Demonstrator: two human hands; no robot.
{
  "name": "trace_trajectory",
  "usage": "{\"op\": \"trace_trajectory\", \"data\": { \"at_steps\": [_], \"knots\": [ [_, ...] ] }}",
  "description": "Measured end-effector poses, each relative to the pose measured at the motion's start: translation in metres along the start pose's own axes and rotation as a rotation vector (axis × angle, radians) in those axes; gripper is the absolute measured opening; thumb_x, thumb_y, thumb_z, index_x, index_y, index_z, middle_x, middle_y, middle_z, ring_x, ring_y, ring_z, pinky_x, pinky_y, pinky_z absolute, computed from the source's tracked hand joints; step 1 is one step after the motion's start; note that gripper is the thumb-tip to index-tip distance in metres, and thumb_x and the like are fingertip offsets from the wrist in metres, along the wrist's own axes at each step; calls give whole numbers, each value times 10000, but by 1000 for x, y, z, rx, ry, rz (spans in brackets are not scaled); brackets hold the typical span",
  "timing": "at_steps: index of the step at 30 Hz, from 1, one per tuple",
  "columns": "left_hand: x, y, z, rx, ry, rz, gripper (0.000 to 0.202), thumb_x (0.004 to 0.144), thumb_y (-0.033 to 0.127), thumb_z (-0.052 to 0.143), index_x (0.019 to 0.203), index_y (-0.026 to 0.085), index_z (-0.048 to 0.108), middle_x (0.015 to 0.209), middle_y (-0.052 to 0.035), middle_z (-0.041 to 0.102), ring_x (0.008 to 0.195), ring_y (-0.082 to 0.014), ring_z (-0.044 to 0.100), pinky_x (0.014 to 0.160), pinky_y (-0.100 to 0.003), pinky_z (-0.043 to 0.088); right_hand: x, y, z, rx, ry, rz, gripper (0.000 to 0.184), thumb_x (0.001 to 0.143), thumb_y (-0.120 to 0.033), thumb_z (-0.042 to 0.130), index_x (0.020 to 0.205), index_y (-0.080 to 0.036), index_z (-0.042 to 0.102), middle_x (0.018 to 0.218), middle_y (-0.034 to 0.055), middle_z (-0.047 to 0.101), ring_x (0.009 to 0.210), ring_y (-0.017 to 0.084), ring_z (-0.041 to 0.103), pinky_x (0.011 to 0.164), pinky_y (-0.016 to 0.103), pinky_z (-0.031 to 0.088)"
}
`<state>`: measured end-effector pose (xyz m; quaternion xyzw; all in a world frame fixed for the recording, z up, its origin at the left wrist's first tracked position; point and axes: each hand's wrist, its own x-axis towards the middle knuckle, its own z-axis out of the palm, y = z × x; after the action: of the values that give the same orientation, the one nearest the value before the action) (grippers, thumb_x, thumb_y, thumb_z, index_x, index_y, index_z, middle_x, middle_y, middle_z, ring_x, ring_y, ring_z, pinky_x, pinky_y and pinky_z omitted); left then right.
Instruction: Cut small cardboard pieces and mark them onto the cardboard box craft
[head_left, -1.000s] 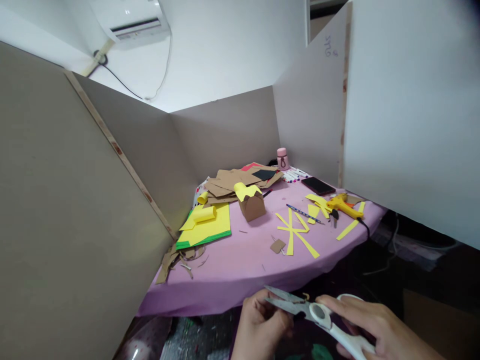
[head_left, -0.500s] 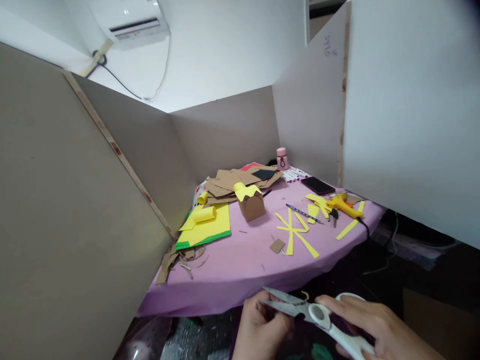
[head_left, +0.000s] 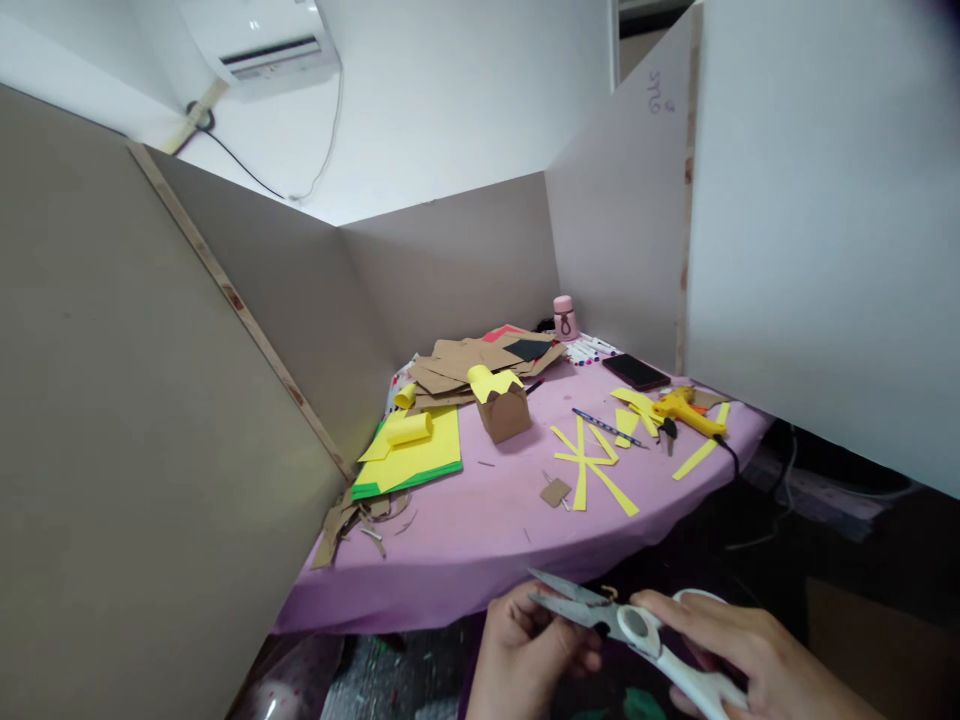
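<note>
Nearest the camera, in front of the surface's (head_left: 457,530) draped edge, the right hand (head_left: 742,645) grasps the white-handled scissors (head_left: 637,625), blades parted and pointing at the left hand (head_left: 525,640), whose fingers are curled; whether that grip has hold of anything I cannot tell. The lower blade overlaps the left fingers in view, contact uncertain, so a squeeze or slip could nick a fingertip. A small curled scrap (head_left: 613,593) sits by the blades, close to the pivot; if it wedges there, the cut might drag or jam. Anything dropped here would probably miss the surface and fall to the floor. Just beyond the edge lie a small cardboard piece (head_left: 556,491) and crossed yellow strips (head_left: 584,461), light enough to be swept away by a sleeve. Farther right, the yellow glue gun (head_left: 686,408) lies near the surface's edge with its cord (head_left: 731,458) hanging over; an arm catching that cord could pull it off. In the middle stands a brown box (head_left: 505,415) topped with yellow paper, which a knock might shift. Behind it, the loosely layered cardboard pile (head_left: 446,365) could slide if tugged, and a pink bottle (head_left: 565,322) stands farthest back.
</note>
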<state>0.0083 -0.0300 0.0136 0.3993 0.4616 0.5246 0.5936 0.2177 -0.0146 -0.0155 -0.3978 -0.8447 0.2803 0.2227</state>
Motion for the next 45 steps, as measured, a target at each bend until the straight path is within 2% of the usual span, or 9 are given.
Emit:
{"op": "trace_trajectory", "data": {
  "at_steps": [3,8,14,25,29,33,36,38,45],
  "knots": [
    [-2,4,2,12,12,-26,303,557,379,857,563,136,677,472,9,670,408,-69,567,426,-170,384,-1,4,2,6,24,-18,509,795,-145,571,1302,-192,585,882,62,705,760,192,682,704,263,544],
    [-3,9,2,97,9,-38,129,619,165,761,538,143,663,454,25,644,396,-67,539,437,-187,403,-3,5,0,33,37,-21,509,780,-157,607,1273,-285,604,912,35,722,789,194,689,729,248,540],
    [-1,6,-1,43,-22,-61,145,610,230,782,573,146,669,470,18,654,403,-75,545,442,-197,398,-1,-1,-2,47,-30,-4,481,801,-143,562,1278,-193,599,889,65,698,768,196,676,724,273,539],
    [2,14,-4,118,-64,-83,96,579,80,665,512,148,666,443,33,642,381,-58,522,419,-177,379,-1,4,0,48,33,-2,507,758,-159,609,1259,-239,630,896,51,740,753,201,698,719,266,560],
    [4,12,-6,101,-66,-92,105,588,134,743,516,144,668,451,32,647,379,-56,525,423,-176,389,-1,3,0,46,37,-4,521,748,-132,601,1251,-260,632,843,29,728,704,189,684,686,256,558],
    [6,5,-5,42,-47,-66,243,570,310,842,562,143,666,487,16,673,412,-67,560,430,-175,378,-1,6,3,50,84,-27,555,760,-114,587,1295,-261,594,843,29,713,711,181,682,684,241,553],
    [5,1,-3,21,-23,-46,349,557,434,846,607,137,670,549,0,693,454,-70,585,437,-171,369,-1,8,6,45,129,-48,567,755,-112,587,1296,-281,590,841,21,718,716,179,690,678,227,554],
    [5,-1,-3,25,-10,-37,354,582,445,830,626,134,668,560,1,690,454,-65,581,442,-167,370,-1,8,6,44,151,-58,559,752,-116,593,1278,-304,603,847,13,730,723,180,697,684,223,556],
    [2,2,-1,155,-9,20,102,636,168,700,567,135,632,468,21,624,416,-71,531,446,-188,390,-3,5,0,7,138,-59,527,751,-140,615,1249,-312,630,881,19,752,747,192,711,705,230,563]
  ]
}}
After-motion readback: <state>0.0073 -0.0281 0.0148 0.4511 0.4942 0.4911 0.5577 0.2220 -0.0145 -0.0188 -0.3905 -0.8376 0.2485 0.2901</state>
